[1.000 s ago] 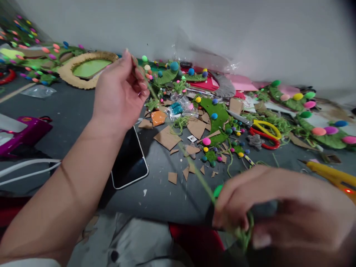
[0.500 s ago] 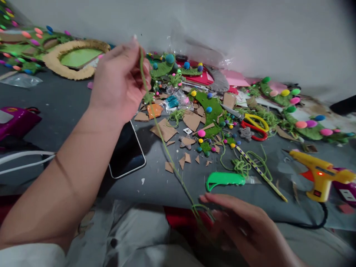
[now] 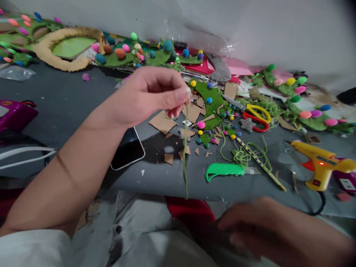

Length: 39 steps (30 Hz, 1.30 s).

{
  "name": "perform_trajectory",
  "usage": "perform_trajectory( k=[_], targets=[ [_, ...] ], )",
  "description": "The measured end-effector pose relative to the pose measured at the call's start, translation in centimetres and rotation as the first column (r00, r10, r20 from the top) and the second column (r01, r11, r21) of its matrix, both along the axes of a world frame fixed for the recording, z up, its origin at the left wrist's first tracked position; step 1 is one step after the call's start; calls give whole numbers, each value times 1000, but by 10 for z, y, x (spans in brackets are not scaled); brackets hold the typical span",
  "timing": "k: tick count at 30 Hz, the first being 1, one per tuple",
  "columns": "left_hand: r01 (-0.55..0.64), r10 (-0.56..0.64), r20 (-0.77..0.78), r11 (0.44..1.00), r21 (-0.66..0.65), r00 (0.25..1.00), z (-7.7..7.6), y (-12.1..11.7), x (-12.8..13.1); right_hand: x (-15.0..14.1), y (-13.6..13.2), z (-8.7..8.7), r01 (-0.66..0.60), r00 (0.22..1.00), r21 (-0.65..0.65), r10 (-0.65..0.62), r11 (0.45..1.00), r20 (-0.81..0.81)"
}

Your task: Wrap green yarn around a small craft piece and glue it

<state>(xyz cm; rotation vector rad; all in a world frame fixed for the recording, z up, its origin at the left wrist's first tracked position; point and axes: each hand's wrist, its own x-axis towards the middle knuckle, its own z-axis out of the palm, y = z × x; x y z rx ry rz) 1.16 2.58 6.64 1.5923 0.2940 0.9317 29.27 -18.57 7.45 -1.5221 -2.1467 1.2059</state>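
Observation:
My left hand (image 3: 155,94) is raised over the grey work surface (image 3: 66,100), thumb and fingers pinched on the top end of a green yarn strand (image 3: 185,148). The strand hangs straight down, its loose end near the table's front edge. My right hand (image 3: 280,233) is low at the bottom right, blurred, below the table edge; its fingers cannot be made out. A black phone (image 3: 128,150) lies under my left forearm. A green utility knife (image 3: 222,170) lies just right of the hanging yarn.
Cardboard scraps (image 3: 162,122), pompoms and green felt pieces (image 3: 213,104) litter the middle. Yellow-red scissors (image 3: 257,116), a patterned pencil (image 3: 258,161) and a lit yellow glue gun (image 3: 317,167) lie to the right. A straw wreath (image 3: 63,48) sits far left, a purple device (image 3: 15,113) at the left edge.
My left hand moved right and lower with the yarn. The strand's lower end left my right hand and now hangs free. My right hand dropped lower.

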Motion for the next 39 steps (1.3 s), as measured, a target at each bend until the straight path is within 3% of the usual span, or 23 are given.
perform_trajectory(
  k=[2,3,5,8,10,14,19,24,29,31,36,39],
  targets=[
    [38,-32,-107,998,48,994,1,-9,6,-6,18,0,48,999,-39,-48,998,5],
    [42,-34,-168,998,46,985,2,-15,9,-11,27,-2,150,989,5,-150,989,-16],
    [39,-38,-325,999,-4,945,0,-27,16,-25,43,-9,277,947,37,-267,960,-178],
    [114,-72,-420,991,76,905,-6,-41,26,-45,56,-22,224,827,-129,-258,966,-499],
    [138,-52,-435,976,169,899,-12,-45,32,-54,59,-27,165,758,-252,-286,954,-586],
    [151,9,-476,943,295,879,-19,-44,36,-52,61,-30,259,773,-350,-411,900,-484],
    [215,0,-595,932,291,804,-18,-33,29,-41,67,-31,414,858,-78,-418,907,-299],
    [74,211,-650,921,382,730,-14,-14,15,-37,86,-32,385,914,134,-358,913,-190],
    [69,387,-787,878,474,480,-17,-5,10,-30,107,-35,381,922,182,-357,906,-154],
    [95,442,-796,848,521,414,-22,-7,13,-29,111,-37,375,926,198,-357,906,-121],
    [187,446,-819,826,532,363,-34,-8,20,-28,118,-39,331,944,237,-321,913,-80],
    [180,424,-823,838,515,378,-36,-5,20,-29,122,-40,326,946,242,-316,914,-76]
  ],
)
